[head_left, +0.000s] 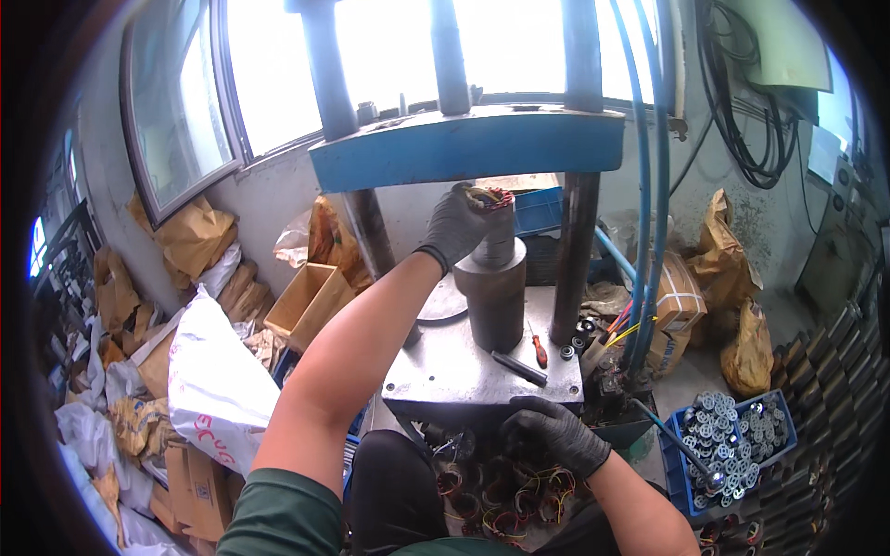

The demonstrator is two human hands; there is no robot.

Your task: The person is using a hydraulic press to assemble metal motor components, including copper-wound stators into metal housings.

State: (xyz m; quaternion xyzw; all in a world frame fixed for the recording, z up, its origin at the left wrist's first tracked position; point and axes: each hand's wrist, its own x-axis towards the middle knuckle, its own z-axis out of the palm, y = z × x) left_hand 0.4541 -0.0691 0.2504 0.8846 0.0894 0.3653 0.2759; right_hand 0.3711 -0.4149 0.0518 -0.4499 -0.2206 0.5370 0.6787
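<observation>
Windows [389, 46] glare behind the metal table [431, 371] bearing a grey cylinder [496, 306]

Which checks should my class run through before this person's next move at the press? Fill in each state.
1. Left hand and right hand gloved: ok.
2. Left hand clear of the blue crossbeam: not ok, it appears to be below it.
3. Wired coil flat on the stepped cylinder: cannot tell, the left hand partly covers it.
4. Metal plate free of tools: not ok, a screwdriver and dark rod lie there.
5. Right hand empty: cannot tell, its palm is hidden.
</observation>
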